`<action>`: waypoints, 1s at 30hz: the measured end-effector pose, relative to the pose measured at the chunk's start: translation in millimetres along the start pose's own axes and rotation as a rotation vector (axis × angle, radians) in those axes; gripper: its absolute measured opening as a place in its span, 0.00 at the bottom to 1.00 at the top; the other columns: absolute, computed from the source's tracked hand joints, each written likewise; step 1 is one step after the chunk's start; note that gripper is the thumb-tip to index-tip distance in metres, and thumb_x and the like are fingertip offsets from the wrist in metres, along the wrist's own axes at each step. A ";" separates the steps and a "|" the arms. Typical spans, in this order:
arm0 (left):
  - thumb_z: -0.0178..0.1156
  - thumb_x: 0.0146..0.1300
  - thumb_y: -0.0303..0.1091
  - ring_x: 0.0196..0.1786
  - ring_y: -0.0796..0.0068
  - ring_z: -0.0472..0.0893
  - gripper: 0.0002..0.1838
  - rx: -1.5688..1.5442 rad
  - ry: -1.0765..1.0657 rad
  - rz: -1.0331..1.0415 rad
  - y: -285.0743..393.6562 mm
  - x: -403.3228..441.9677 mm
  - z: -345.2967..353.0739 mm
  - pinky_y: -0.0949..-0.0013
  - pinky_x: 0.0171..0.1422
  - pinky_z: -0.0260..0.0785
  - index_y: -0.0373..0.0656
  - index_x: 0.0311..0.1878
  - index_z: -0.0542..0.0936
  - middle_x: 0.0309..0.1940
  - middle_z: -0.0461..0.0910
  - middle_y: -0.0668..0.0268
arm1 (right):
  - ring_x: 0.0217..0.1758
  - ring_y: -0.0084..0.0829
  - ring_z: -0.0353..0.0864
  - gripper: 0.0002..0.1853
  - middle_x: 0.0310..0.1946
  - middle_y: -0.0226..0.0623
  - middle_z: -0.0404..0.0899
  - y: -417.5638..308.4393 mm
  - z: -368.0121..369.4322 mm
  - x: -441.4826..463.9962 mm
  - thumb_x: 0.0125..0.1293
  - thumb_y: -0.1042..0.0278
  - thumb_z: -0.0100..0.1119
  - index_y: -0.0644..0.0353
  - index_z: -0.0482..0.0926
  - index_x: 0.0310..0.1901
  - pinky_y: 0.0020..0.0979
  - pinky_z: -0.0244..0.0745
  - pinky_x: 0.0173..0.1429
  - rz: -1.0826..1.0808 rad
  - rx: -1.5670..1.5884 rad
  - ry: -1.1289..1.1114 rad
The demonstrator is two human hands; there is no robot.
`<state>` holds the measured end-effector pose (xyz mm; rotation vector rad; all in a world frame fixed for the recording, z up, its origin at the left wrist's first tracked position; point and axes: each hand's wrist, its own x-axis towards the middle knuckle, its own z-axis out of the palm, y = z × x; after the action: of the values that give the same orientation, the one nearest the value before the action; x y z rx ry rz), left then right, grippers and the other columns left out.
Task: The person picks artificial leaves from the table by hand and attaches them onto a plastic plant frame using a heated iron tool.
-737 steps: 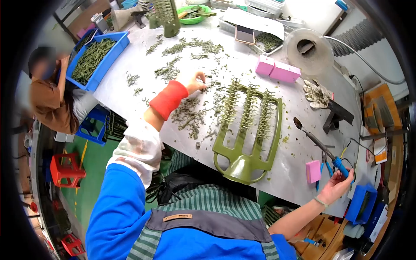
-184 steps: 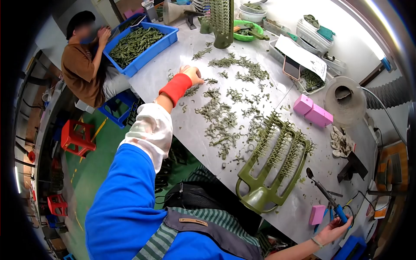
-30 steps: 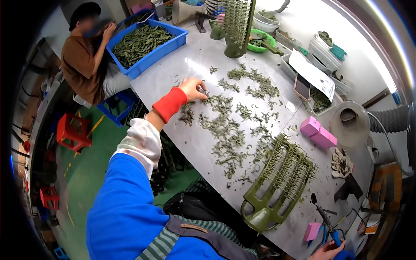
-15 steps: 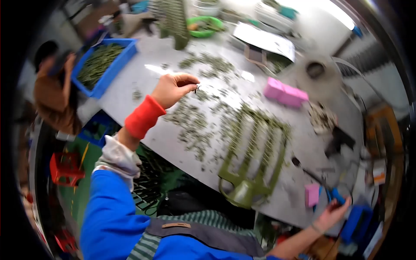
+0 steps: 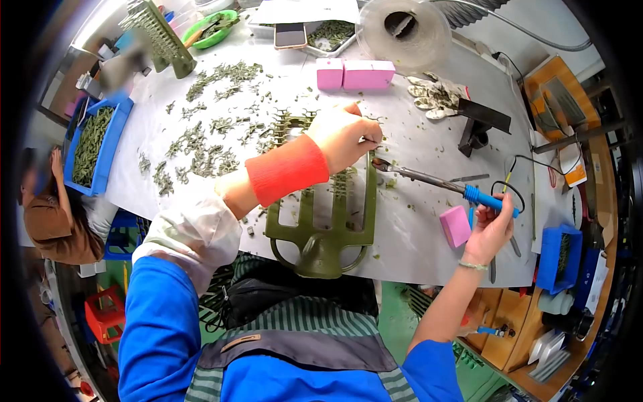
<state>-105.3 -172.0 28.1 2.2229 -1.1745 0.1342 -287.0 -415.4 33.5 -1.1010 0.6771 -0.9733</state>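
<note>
My left hand, with a red cuff at the wrist, is over the upper right part of the green pronged frame, fingertips pinched together; what they hold is too small to make out. My right hand grips the blue handle of a soldering iron. The iron's dark tip lies close to the left fingertips, at the frame's right bar. Rows of small curled pieces stand along the frame's bars, partly hidden by my left hand. Loose green pieces lie scattered left of the frame.
Pink blocks stand behind the frame, another pink block beside my right hand. A stained glove and black stand are at the right. A person sits left by a blue bin.
My left hand has moved from the loose pieces to the frame's right bar. My right hand has brought the iron up and left to meet it. The view has turned right.
</note>
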 end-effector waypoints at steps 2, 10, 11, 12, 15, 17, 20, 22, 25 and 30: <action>0.67 0.52 0.33 0.41 0.67 0.77 0.06 0.067 0.010 0.000 0.9 2.5 7.3 0.64 0.48 0.70 0.52 0.35 0.84 0.26 0.78 0.70 | 0.19 0.20 0.75 0.14 0.21 0.31 0.76 5.9 1.1 2.7 0.64 0.59 0.61 0.62 0.76 0.30 0.19 0.73 0.26 0.015 0.005 0.014; 0.66 0.51 0.35 0.40 0.70 0.76 0.03 0.164 -0.055 0.045 -3.8 9.8 19.7 0.65 0.51 0.65 0.55 0.31 0.84 0.25 0.75 0.72 | 0.19 0.22 0.75 0.14 0.20 0.32 0.75 13.3 10.3 2.1 0.63 0.59 0.61 0.63 0.77 0.29 0.20 0.74 0.26 0.032 0.032 0.012; 0.66 0.51 0.35 0.40 0.70 0.76 0.03 0.165 -0.057 0.046 -3.3 10.2 19.8 0.65 0.51 0.65 0.55 0.31 0.84 0.25 0.75 0.72 | 0.19 0.22 0.75 0.14 0.20 0.32 0.75 13.0 10.9 1.8 0.63 0.59 0.61 0.63 0.77 0.29 0.20 0.74 0.26 0.028 0.028 0.008; 0.66 0.51 0.35 0.40 0.70 0.76 0.03 0.164 -0.055 0.045 -2.8 10.6 19.3 0.65 0.51 0.64 0.55 0.31 0.84 0.25 0.76 0.72 | 0.19 0.22 0.75 0.14 0.20 0.32 0.75 12.2 10.9 1.5 0.63 0.59 0.61 0.63 0.77 0.29 0.20 0.74 0.26 0.029 0.029 0.008; 0.66 0.50 0.35 0.40 0.68 0.76 0.03 0.160 -0.067 0.049 -6.3 11.8 22.4 0.63 0.50 0.65 0.55 0.30 0.84 0.26 0.76 0.70 | 0.19 0.22 0.74 0.14 0.20 0.32 0.75 6.8 7.3 2.9 0.62 0.59 0.61 0.63 0.77 0.30 0.21 0.72 0.26 0.019 0.012 0.002; 0.66 0.49 0.35 0.42 0.60 0.76 0.04 0.219 -0.070 0.061 -0.2 10.8 15.5 0.57 0.48 0.67 0.53 0.30 0.83 0.28 0.77 0.63 | 0.19 0.20 0.72 0.14 0.20 0.31 0.74 3.9 -1.9 8.4 0.62 0.59 0.61 0.62 0.77 0.30 0.20 0.70 0.26 -0.014 -0.070 0.087; 0.67 0.49 0.40 0.44 0.61 0.76 0.09 0.184 -0.057 0.139 -8.7 7.9 9.5 0.55 0.47 0.69 0.52 0.34 0.83 0.31 0.80 0.64 | 0.21 0.18 0.70 0.14 0.21 0.29 0.74 -8.4 -3.4 0.6 0.64 0.58 0.59 0.62 0.77 0.31 0.18 0.66 0.26 -0.005 -0.084 0.052; 0.65 0.56 0.39 0.42 0.63 0.79 0.09 -0.039 -0.002 0.074 -13.7 6.2 -26.4 0.60 0.47 0.72 0.47 0.38 0.81 0.33 0.82 0.65 | 0.21 0.17 0.69 0.15 0.22 0.28 0.73 -7.2 -9.0 4.2 0.66 0.56 0.58 0.61 0.77 0.31 0.18 0.64 0.26 -0.024 -0.062 0.009; 0.61 0.62 0.36 0.42 0.72 0.81 0.10 -0.258 0.097 -0.281 -63.0 -16.2 -98.1 0.67 0.51 0.73 0.42 0.43 0.79 0.34 0.82 0.67 | 0.21 0.16 0.68 0.16 0.23 0.27 0.73 -10.0 -10.7 0.1 0.67 0.55 0.57 0.61 0.77 0.31 0.18 0.63 0.26 -0.019 -0.072 -0.012; 0.64 0.56 0.46 0.43 0.61 0.81 0.17 0.431 -0.028 -0.803 -215.6 -151.8 -198.2 0.63 0.50 0.73 0.43 0.42 0.80 0.39 0.82 0.56 | 0.22 0.16 0.66 0.16 0.24 0.27 0.73 -8.8 -16.8 -1.9 0.69 0.56 0.55 0.62 0.76 0.33 0.18 0.62 0.28 -0.045 -0.070 -0.026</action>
<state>8.3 137.7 32.2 2.9057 -0.1949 0.0217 -304.7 -421.9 36.2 -1.1932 0.6718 -0.9780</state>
